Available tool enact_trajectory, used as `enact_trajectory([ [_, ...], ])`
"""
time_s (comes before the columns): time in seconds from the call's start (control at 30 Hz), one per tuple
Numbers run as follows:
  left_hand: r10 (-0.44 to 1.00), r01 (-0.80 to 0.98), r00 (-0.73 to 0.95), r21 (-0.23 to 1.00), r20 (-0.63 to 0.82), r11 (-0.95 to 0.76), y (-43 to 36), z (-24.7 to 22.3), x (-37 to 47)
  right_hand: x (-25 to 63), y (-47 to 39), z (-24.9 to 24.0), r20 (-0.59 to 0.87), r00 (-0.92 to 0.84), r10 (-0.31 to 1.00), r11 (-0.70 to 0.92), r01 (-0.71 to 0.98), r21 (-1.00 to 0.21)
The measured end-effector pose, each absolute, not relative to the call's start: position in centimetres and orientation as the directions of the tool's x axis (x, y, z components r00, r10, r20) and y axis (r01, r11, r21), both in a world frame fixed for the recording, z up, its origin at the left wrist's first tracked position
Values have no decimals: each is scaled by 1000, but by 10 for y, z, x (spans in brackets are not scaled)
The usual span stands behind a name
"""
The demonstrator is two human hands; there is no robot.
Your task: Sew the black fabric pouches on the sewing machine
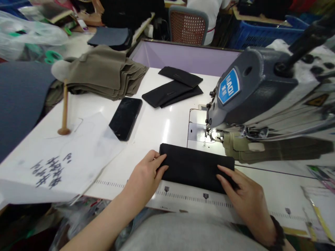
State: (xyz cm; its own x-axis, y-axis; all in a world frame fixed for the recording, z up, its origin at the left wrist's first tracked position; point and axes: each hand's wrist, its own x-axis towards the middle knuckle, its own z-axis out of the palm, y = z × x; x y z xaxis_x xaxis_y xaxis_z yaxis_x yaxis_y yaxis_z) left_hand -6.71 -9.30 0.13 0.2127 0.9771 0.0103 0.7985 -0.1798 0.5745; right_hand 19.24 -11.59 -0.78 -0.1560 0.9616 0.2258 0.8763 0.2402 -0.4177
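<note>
A folded black fabric piece [195, 167] lies lengthwise on the white table near its ruled front edge. My left hand [150, 170] pinches its left end between thumb and fingers. At the right end my right hand [242, 193] grips it the same way, some fingers hidden behind the cloth. Just beyond the fabric is the sewing machine [243, 80], its needle area lit over a metal plate [196, 131]. Olive fabric pieces [243, 150] lie under the machine arm. Farther back, several black folded pieces [172, 91] rest in a loose pile.
A black phone [126, 118] lies left of centre. Beside it are a sheet of paper with handwriting [86, 150] and a wooden-handled tool [65, 111]. A stack of brown-olive fabric [102, 73] sits at the back left. Beyond the purple partition [183, 57] are a chair [187, 26] and a person.
</note>
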Motion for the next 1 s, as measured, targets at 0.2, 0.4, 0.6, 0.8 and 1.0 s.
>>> enact_trajectory([
  [0.2,975,787,219,582,42,-203,-93,0,-68,192,-116,-9,208,-148,967,231,855,-465],
  [0.4,971,793,232,568,54,-221,-93,-2,-69,192,-114,-7,149,-119,982,180,840,-511],
  [0.6,972,805,227,549,63,-224,-92,-2,-70,190,-112,-5,96,-112,989,146,832,-535],
  [0.8,969,803,233,545,83,-241,-90,3,-68,188,-111,0,56,-92,994,108,840,-532],
  [1.0,964,823,250,506,86,-258,-89,3,-68,189,-106,5,-4,-32,999,23,811,-584],
])
